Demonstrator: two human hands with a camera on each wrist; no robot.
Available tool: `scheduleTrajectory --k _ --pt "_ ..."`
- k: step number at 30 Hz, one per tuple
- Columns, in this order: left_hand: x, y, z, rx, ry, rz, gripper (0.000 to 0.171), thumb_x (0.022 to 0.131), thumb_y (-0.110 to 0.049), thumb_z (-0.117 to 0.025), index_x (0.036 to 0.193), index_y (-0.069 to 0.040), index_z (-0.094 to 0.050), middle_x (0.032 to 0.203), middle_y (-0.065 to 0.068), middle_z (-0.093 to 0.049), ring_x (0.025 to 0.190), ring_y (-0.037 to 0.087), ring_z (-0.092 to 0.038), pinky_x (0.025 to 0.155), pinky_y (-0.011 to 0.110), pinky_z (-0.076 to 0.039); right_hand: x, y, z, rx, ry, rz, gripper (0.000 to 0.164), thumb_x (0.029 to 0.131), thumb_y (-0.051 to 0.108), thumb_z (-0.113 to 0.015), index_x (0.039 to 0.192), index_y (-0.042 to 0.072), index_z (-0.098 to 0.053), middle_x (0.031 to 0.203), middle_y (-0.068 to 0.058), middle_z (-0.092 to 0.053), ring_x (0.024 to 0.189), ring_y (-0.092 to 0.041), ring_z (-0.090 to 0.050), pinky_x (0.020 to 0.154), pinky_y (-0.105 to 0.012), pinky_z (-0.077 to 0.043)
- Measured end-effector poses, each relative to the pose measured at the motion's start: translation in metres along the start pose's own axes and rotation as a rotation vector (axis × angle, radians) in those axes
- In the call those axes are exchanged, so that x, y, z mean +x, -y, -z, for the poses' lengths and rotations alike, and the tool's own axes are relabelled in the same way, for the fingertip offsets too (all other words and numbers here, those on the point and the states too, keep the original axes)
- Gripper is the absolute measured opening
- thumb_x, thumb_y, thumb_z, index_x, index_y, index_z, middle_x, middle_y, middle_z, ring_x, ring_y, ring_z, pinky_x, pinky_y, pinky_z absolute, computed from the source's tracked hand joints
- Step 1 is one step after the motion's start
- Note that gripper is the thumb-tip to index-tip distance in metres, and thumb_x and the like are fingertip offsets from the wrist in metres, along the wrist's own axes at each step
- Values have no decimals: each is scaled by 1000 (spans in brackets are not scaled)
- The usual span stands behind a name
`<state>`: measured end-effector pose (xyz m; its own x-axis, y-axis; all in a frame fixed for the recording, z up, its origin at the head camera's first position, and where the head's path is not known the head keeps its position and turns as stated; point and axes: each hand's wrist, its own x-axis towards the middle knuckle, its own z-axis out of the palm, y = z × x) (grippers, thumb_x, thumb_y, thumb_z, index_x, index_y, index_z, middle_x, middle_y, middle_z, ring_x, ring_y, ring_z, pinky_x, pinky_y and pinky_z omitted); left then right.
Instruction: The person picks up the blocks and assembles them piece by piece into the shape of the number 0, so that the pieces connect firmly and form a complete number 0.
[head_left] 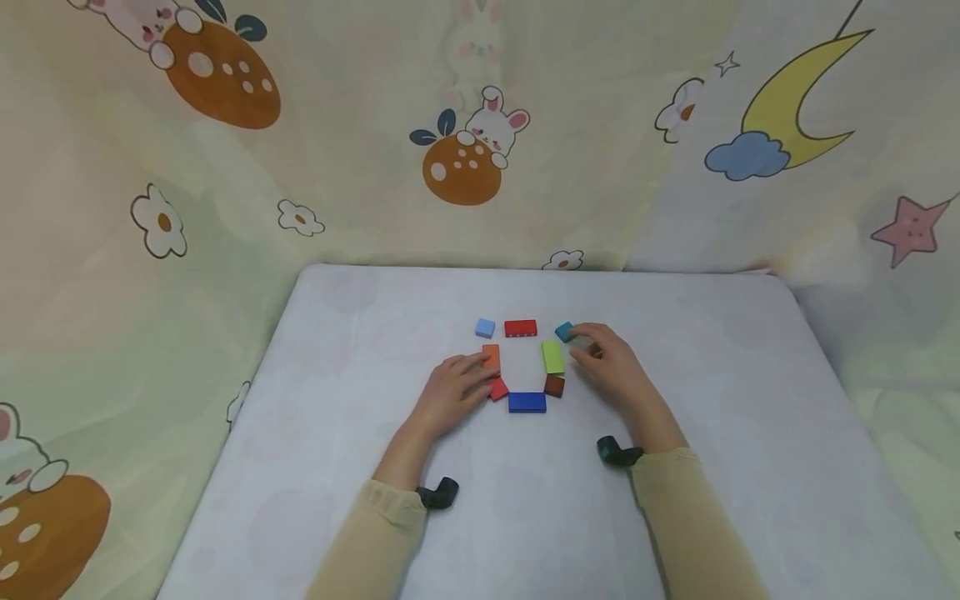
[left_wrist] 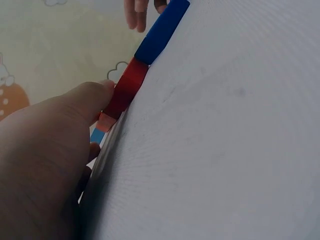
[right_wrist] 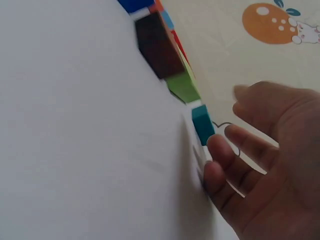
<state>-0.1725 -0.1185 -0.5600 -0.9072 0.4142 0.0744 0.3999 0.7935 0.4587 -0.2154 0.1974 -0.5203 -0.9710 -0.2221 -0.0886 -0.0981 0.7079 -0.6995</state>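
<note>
Small coloured blocks lie in a loose ring on the white table. My left hand [head_left: 452, 392] is at the ring's left side, fingers over the orange block [head_left: 491, 357] and thumb by the red block [head_left: 498, 389]. In the left wrist view the thumb touches or nearly touches that red block [left_wrist: 127, 86]. My right hand [head_left: 609, 360] is at the far right corner, fingers apart and loosely bent. Its fingertips are beside the teal block [right_wrist: 202, 124]; nothing is pinched. The lime green block [head_left: 552, 357] and brown block [head_left: 554, 385] lie nearby.
A blue block [head_left: 527, 402] forms the ring's near side. At the far side are a long red block [head_left: 521, 328] and a light blue block [head_left: 485, 327]. A printed cloth [head_left: 360, 150] hangs behind the white table [head_left: 525, 517].
</note>
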Motion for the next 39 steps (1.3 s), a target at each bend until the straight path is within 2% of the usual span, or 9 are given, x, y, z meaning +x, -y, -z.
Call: scheduleTrajectory --k 7,11,18,25,31,39 --pt "-3 -1 -1 -5 5 -6 44 98 -47 -57 141 -40 -53 156 -14 -39 141 19 -39 118 48 -31 40 -2 21 -176 143 3 50 97 12 -59 145 19 -47 153 -10 -39 119 -32 -53 105 -53 -45" --pt "-3 -1 -2 -1 -5 -11 44 97 -46 -58 141 -40 -53 156 -14 -39 141 19 -39 117 48 -31 53 -3 29 -237 194 5 48 96 9 -58 143 19 -51 148 -12 -43 125 -34 -50 109 -55 -41" --pt "1 0 -3 13 2 -9 46 97 -48 -56 142 -42 -50 157 -14 -38 143 19 -37 118 48 -31 63 -4 29 -252 234 6 37 96 11 -61 133 14 -61 136 -13 -50 124 -33 -49 108 -53 -43" --pt "2 1 -2 35 0 -5 45 97 -48 -57 142 -41 -51 156 -14 -39 142 18 -38 118 47 -31 68 7 28 -220 223 -27 37 97 20 -62 134 18 -58 133 -8 -55 119 -31 -50 104 -51 -46" --pt "1 2 -1 35 -3 5 45 97 -48 -57 141 -42 -52 156 -14 -39 142 18 -38 117 47 -32 74 27 23 -143 319 -13 36 96 26 -64 131 23 -58 126 -5 -61 117 -28 -53 98 -47 -50" --pt "2 4 -2 6 0 -7 44 98 -49 -54 141 -42 -51 157 -16 -36 143 18 -36 118 48 -30 85 34 7 -168 387 43 36 96 27 -63 132 21 -58 124 -6 -62 115 -26 -54 101 -46 -49"
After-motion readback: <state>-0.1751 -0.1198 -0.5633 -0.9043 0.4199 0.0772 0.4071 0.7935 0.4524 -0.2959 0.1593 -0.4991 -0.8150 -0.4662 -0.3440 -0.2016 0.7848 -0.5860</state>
